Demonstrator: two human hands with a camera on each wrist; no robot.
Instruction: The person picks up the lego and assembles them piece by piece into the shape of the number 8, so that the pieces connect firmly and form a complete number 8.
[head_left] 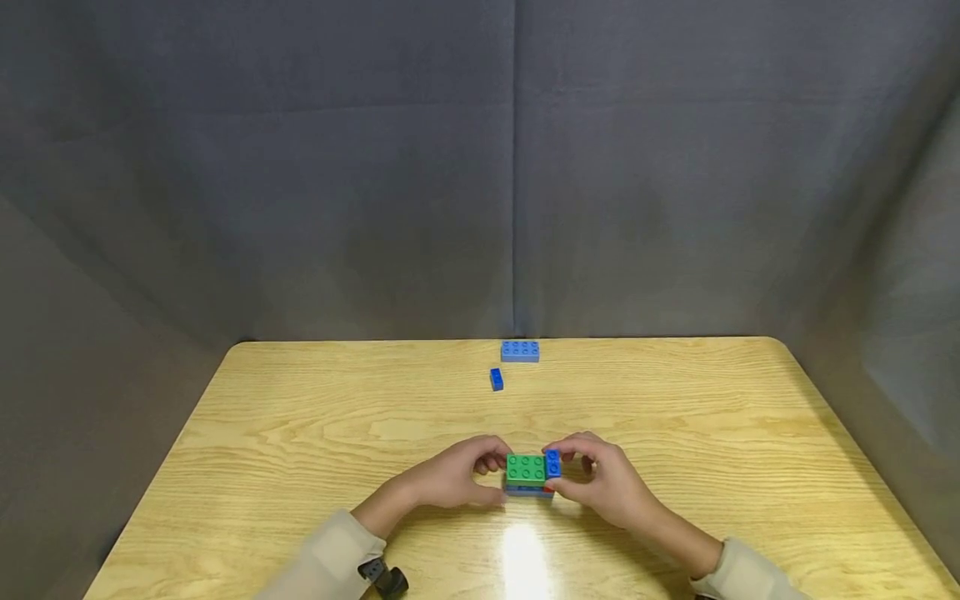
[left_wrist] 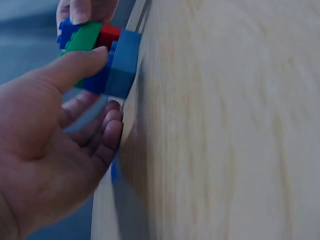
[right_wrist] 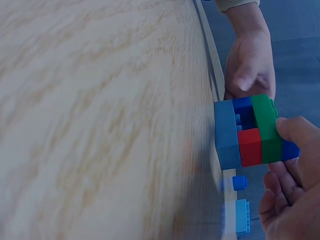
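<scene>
A stack of toy building bricks stands between both hands. Its base is a light blue brick (right_wrist: 227, 135); a dark blue brick (right_wrist: 242, 106) and a red brick (right_wrist: 250, 147) form the middle layer. Across them lies a green brick (head_left: 525, 468), with a small blue brick (head_left: 552, 463) on its right end. My right hand (head_left: 611, 483) pinches that small brick between thumb and fingers. At the stack's left end, my left hand (head_left: 457, 475) is loosely spread, thumb and fingers apart. In the left wrist view its thumb (left_wrist: 87, 65) overlaps the bricks.
Farther back on the wooden table (head_left: 300, 417) lie another small blue brick (head_left: 497, 379) and a light blue brick (head_left: 520, 352) near the rear edge. A dark grey curtain (head_left: 375, 208) hangs behind the table and along its sides.
</scene>
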